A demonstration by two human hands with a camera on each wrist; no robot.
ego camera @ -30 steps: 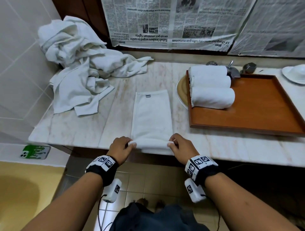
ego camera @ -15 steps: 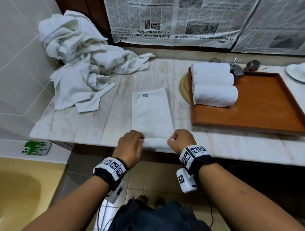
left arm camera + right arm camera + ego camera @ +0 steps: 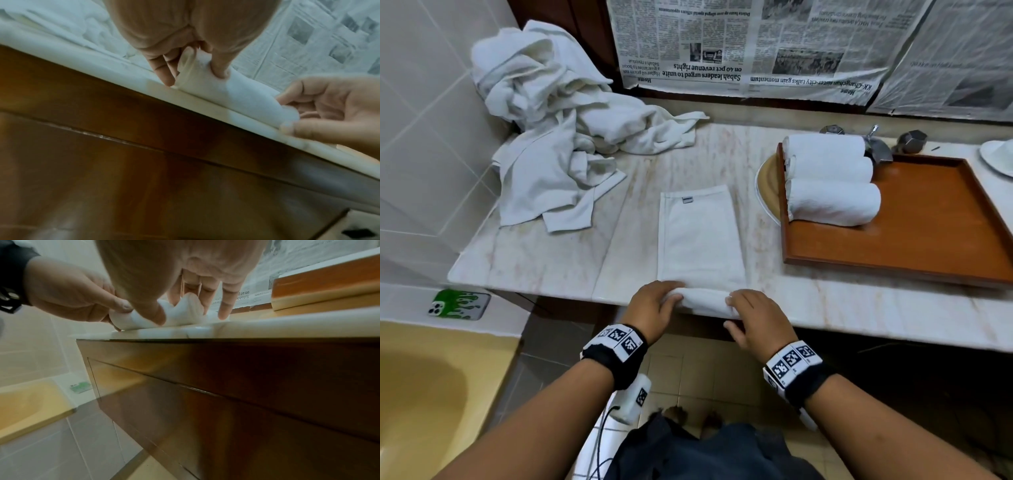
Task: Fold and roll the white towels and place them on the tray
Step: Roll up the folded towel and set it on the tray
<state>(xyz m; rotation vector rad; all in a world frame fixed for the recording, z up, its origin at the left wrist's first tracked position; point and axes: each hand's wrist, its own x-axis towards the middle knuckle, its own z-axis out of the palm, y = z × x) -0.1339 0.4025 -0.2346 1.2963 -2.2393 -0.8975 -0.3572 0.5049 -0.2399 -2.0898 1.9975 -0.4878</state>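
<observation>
A folded white towel [image 3: 700,236] lies lengthwise on the marble counter [image 3: 585,260], its near end turned up into a small roll [image 3: 705,301] at the counter's front edge. My left hand [image 3: 657,305] grips the roll's left end [image 3: 191,76], thumb on top and fingers behind. My right hand [image 3: 753,315] holds the right end [image 3: 180,316], thumb and fingers curled on it. Three rolled white towels [image 3: 832,202] lie side by side at the left end of the wooden tray [image 3: 914,246].
A heap of loose white towels [image 3: 558,130] fills the counter's back left corner. The tray sits over a sink with a tap [image 3: 876,147]. A white dish [image 3: 996,157] stands far right. A phone [image 3: 458,305] lies on the bathtub ledge. Newspaper [image 3: 756,44] covers the wall.
Both hands have rolled the towel's near end away from me, so a thicker roll now sits between them. The flat part of the towel is shorter.
</observation>
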